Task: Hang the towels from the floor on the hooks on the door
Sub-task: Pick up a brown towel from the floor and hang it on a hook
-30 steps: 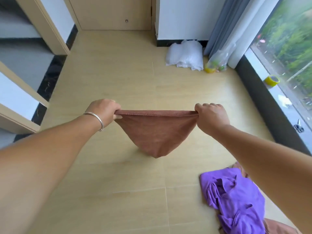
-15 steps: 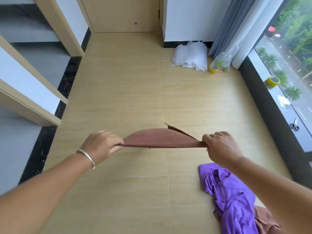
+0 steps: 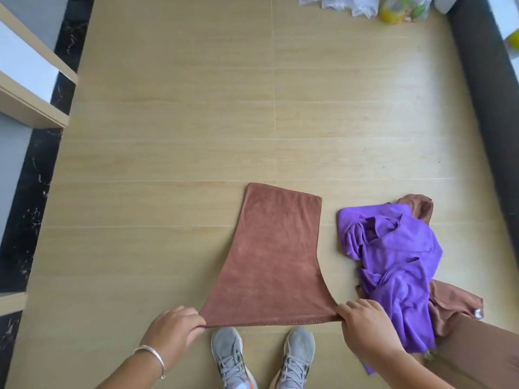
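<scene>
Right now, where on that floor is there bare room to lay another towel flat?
Bare floor spreads left of and beyond the brown towel, up to the white shelf unit. The right is crowded: a purple towel heaped on more brown cloth.

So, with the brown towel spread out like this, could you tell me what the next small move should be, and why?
Probably lift the brown towel by its near edge, since the left hand and right hand already pinch both near corners and no door hooks are in view.

Both arms reach down: left hand [image 3: 172, 329] and right hand [image 3: 365, 324] each pinch a near corner of the brown towel [image 3: 269, 262], knuckles up.
</scene>
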`<state>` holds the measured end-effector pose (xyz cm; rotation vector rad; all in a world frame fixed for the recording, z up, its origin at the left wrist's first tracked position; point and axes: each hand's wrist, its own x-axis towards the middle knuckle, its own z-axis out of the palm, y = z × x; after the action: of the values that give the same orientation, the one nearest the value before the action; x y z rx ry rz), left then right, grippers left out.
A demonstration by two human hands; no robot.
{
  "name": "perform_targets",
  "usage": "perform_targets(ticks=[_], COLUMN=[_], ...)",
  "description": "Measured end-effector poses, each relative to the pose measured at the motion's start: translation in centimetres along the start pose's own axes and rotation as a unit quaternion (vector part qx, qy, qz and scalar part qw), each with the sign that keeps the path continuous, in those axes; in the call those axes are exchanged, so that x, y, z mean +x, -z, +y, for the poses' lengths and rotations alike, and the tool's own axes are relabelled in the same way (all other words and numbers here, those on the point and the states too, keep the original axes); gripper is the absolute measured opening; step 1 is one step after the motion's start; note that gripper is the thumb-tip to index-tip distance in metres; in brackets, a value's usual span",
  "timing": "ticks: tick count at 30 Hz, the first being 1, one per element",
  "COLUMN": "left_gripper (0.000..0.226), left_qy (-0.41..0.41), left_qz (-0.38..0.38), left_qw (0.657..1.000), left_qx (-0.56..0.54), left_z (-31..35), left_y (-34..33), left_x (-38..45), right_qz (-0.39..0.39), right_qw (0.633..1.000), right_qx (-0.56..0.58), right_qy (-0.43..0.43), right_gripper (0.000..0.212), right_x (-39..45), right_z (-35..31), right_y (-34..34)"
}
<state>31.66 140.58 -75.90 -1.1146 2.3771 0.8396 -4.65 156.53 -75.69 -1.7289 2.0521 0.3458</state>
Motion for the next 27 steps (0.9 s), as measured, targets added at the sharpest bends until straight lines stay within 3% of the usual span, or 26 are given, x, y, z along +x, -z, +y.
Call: perform_targets(ticks=[2, 6, 8, 10, 13, 19, 23, 25, 27], left_gripper=[0.020, 0.012, 0.005, 0.015, 0.022, 0.009, 0.008, 0.024, 0.038], left_qy=[0.027, 0.116, 0.167, 0.192, 0.181, 0.127, 0.130, 0.147, 0.106], left_qz=[-0.008, -0.024, 0.001, 0.017, 0.047, 0.107, 0.103, 0.127, 0.210], left_qw=[0.999, 0.991, 0.977, 0.963, 0.959, 0.967, 0.978, 0.976, 0.971], left_qx=[-0.032, -0.068, -0.131, -0.186, -0.211, -0.195, -0.127, -0.094, -0.050], left_z=[-0.7, -1.7, -2.3, -2.9, -4.5, -9.0, -11.1, -11.5, -11.1], left_y=[-2.7, -5.7, -6.4, -6.4, -7.1, -9.1, -11.8, -13.8, -15.6], left_x=[0.8, 5.4, 8.8, 12.6, 20.1, 35.6, 44.2, 46.7, 47.2], right_qz=[-0.020, -0.082, -0.067, -0.035, -0.016, 0.094, 0.096, 0.109, 0.162], right_qw=[1.000, 0.990, 0.980, 0.968, 0.955, 0.921, 0.916, 0.916, 0.941], right_qx=[0.016, 0.082, 0.141, 0.180, 0.209, 0.272, 0.274, 0.259, 0.200], right_qy=[-0.014, -0.085, -0.126, -0.171, -0.209, -0.264, -0.276, -0.287, -0.219], right_gripper=[0.034, 0.018, 0.018, 0.013, 0.009, 0.008, 0.018, 0.033, 0.040], right_x=[0.2, 2.4, 4.2, 6.4, 11.5, 25.1, 33.6, 35.9, 36.6], right_z=[0.1, 1.3, 2.2, 3.2, 5.6, 10.9, 13.5, 13.9, 13.5], right_y=[-2.5, -7.5, -9.3, -10.6, -12.9, -17.5, -21.6, -23.7, -25.1])
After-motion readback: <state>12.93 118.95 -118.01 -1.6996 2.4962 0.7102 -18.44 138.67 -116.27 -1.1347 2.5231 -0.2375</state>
